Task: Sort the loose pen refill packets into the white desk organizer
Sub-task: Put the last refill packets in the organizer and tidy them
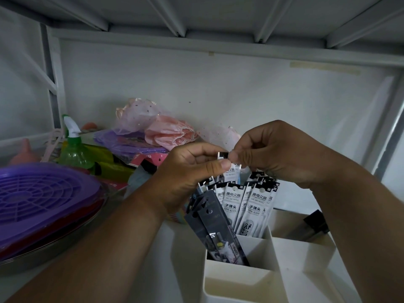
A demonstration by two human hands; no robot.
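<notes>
Both hands meet above the organizer (238,278), which stands near and right on the bench; the left hand (185,171) and the right hand (275,154) each pinch the top black header of one packet (223,154), thumb and forefinger curled on it, the left from the left side, the right from the right; the two sets of fingertips almost touch across the header.

The packet hangs from that pinch with its long axis near upright, top end at the fingers, lower end dropping behind the left thumb toward the white packets (251,206) that already stand in the far compartment; how deep its lower end sits I cannot tell, for the hand hides it.

The standing white packets lean slightly, headers up, directly below the hands; a fan of grey packets (209,226) leans left out of the near-left part of the same tall compartment; the low front tray and the right compartments lie nearer and to the right.

So the move turns on a straight drop: the slot lies below the held packet, along its own long axis; neither hand is plainly nearer, since both hold the same end; I judge that one hand could let go while the other lowers it, keeping it clear of the grey fan on the left.

Far left on the bench lie purple lids (39,193) and a green spray bottle (73,147).
</notes>
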